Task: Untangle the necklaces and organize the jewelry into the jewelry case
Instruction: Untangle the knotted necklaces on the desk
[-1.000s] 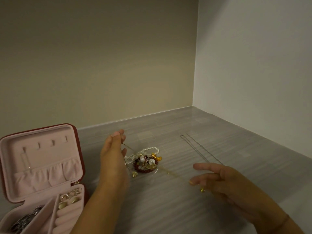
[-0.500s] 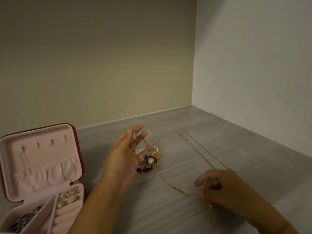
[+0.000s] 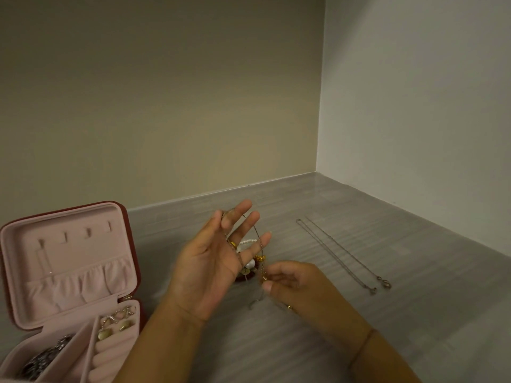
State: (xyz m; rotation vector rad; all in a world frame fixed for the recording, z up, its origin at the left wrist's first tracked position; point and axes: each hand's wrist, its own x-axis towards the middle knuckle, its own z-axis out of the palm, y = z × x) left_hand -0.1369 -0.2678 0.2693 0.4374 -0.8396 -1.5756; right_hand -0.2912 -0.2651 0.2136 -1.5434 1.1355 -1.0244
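right of the jewelry case (image 3: 69,244), the left hand (image 3: 213,266) is carrying a thin chain (image 3: 255,230) on spread fingers, the right hand (image 3: 293,283) pinching its end. farther right a silver necklace (image 3: 340,252) is lying untangled; the beaded pile (image 3: 250,268) is waiting, i think.

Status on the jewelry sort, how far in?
Done: a few pieces sit in the case; one silver chain lies straight on the table. In hand: a thin chain draped on the left hand, right hand pinching it. Left: the mixed pile.
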